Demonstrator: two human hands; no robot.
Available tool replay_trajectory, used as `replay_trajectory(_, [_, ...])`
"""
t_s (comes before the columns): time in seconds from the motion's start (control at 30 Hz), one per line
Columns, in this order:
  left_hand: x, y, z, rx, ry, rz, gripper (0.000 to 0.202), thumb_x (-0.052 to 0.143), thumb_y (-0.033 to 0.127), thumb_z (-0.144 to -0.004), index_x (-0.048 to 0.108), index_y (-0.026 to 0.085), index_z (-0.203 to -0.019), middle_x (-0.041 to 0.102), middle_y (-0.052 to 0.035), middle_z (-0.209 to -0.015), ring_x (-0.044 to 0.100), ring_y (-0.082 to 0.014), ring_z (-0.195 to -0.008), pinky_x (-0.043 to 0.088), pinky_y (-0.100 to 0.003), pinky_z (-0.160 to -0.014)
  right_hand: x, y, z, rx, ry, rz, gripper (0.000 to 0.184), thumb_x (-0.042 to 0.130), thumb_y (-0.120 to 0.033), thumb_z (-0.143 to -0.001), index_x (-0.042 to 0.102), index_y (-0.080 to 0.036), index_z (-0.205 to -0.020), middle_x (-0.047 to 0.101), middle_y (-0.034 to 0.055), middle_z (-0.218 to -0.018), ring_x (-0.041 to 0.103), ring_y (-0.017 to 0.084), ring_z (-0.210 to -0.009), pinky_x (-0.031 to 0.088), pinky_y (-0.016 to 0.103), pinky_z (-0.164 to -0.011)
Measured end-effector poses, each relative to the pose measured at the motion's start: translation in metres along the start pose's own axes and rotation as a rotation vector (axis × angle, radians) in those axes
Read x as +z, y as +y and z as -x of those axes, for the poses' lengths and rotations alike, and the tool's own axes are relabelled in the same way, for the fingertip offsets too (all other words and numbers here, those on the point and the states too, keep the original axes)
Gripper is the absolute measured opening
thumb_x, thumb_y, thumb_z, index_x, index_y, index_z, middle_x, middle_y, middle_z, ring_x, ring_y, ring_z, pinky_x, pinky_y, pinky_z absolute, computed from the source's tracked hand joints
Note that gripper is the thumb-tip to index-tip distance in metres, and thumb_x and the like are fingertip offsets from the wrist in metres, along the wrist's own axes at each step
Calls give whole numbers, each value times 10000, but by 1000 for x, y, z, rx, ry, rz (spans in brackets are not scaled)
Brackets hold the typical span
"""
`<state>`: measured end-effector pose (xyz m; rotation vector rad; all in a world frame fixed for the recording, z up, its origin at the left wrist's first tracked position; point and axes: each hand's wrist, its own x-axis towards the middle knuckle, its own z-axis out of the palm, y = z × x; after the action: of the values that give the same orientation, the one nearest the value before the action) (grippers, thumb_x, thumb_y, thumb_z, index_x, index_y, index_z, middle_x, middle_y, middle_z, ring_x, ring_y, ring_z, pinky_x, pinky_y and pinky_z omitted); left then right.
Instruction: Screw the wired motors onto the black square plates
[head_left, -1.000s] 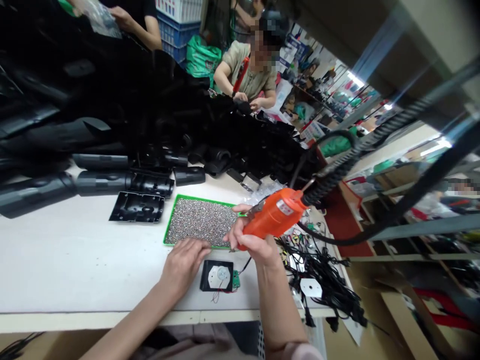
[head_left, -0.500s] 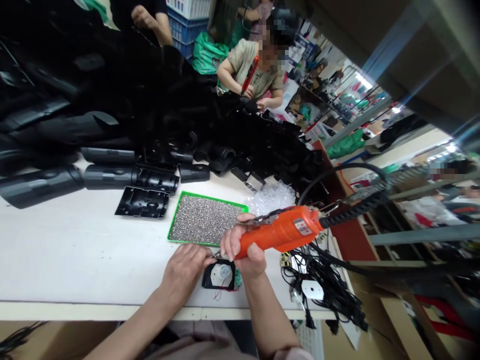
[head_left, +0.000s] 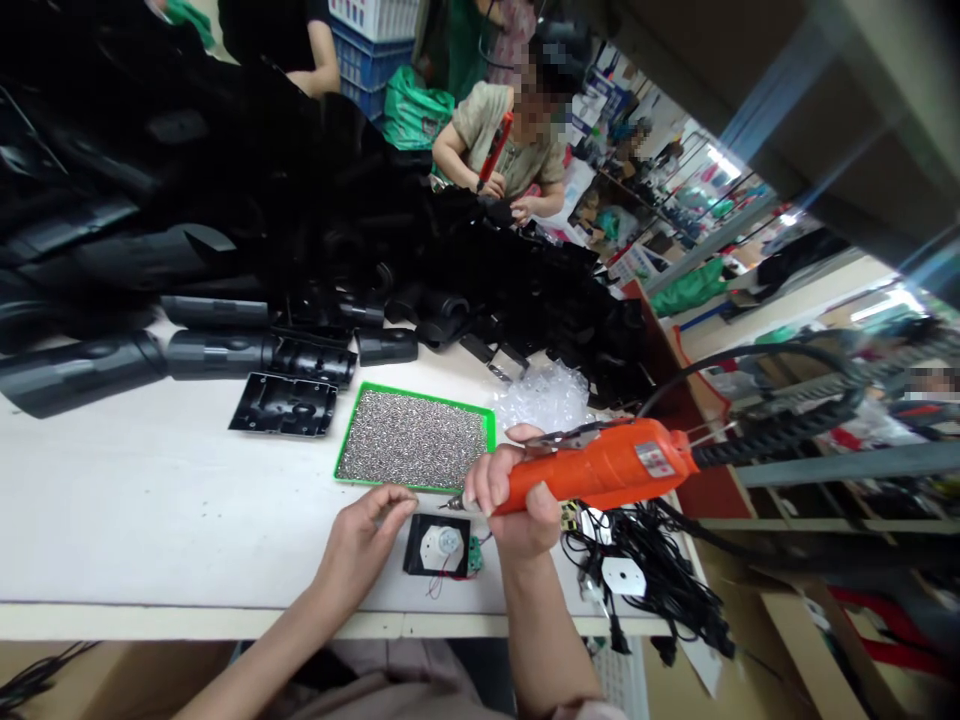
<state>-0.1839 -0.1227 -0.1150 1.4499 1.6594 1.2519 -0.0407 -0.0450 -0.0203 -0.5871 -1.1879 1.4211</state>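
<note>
My right hand is wrapped round an orange electric screwdriver, its bit pointing left, above the table and apart from the work. Thumb and forefinger of my left hand are pinched together near the bit; anything between them is too small to make out. Just below and between both hands lies a black plastic housing part bearing a white round motor-like piece, thin red wires and a small green circuit board. Behind the hands a green tray holds a mass of small metal screws.
A black plastic shell lies left of the tray, before a large heap of black housings. Clear plastic pieces sit behind the screwdriver. Black cables are bundled at right. Across the heap, a co-worker holds a red screwdriver.
My right hand has moved the screwdriver right, off the housing part's upper left corner. My left hand has turned and drawn back slightly, uncovering the part.
</note>
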Motion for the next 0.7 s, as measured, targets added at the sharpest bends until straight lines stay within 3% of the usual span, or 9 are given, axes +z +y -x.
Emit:
replay_trajectory(0.1, [1, -1, 4, 308, 60, -173, 231, 502, 346, -951, 653, 222, -827, 741, -9, -834, 678, -176, -795, 508, -301, -738, -13, -12, 7, -8, -37, 26, 402, 642, -554, -773, 502, -276, -1028, 397, -105, -482, 342, 105, -329, 404, 270, -383])
replay_trajectory(0.17, [5, -1, 8, 476, 17, -246, 173, 527, 280, -949, 656, 232, -846, 754, -8, -923, 672, -178, -888, 483, -313, -797, -24, -16, 15, -2, -34, 42, 384, 643, -524, -796, 509, -265, -1047, 410, -101, -493, 354, 102, -339, 404, 261, -389])
replay_trajectory(0.23, [13, -1, 13, 551, -39, -273, 167, 526, 239, -949, 663, 240, -853, 755, -11, -995, 661, -183, -945, 469, -323, -818, -34, -14, 24, 14, -23, 54, 377, 639, -516, -810, 507, -260, -1052, 414, -102, -494, 360, 102, -344, 407, 257, -392])
replay_trajectory(0.37, [30, -4, 18, 539, -152, -263, 232, 476, 251, -969, 669, 240, -842, 750, -20, -1039, 645, -200, -996, 454, -345, -833, -45, 5, 38, 39, 8, 67, 398, 648, -544, -799, 502, -252, -1027, 413, -111, -496, 361, 95, -343, 429, 256, -400])
replay_trajectory(0.5, [36, -11, 15, 528, -216, -255, 240, 469, 275, -974, 663, 239, -840, 756, -3, -1004, 639, -201, -1012, 438, -340, -831, -51, 26, 44, 38, 3, 46, 387, 663, -477, -816, 507, -238, -1077, 463, -100, -537, 413, 87, -375, 438, 245, -441])
replay_trajectory(0.7, [36, -16, 8, 576, -193, -242, 219, 483, 251, -961, 661, 246, -834, 758, 22, -943, 639, -184, -972, 421, -311, -812, -57, 40, 47, 104, -24, 67, 383, 667, -461, -817, 522, -225, -1082, 495, -85, -551, 436, 93, -396, 425, 251, -456])
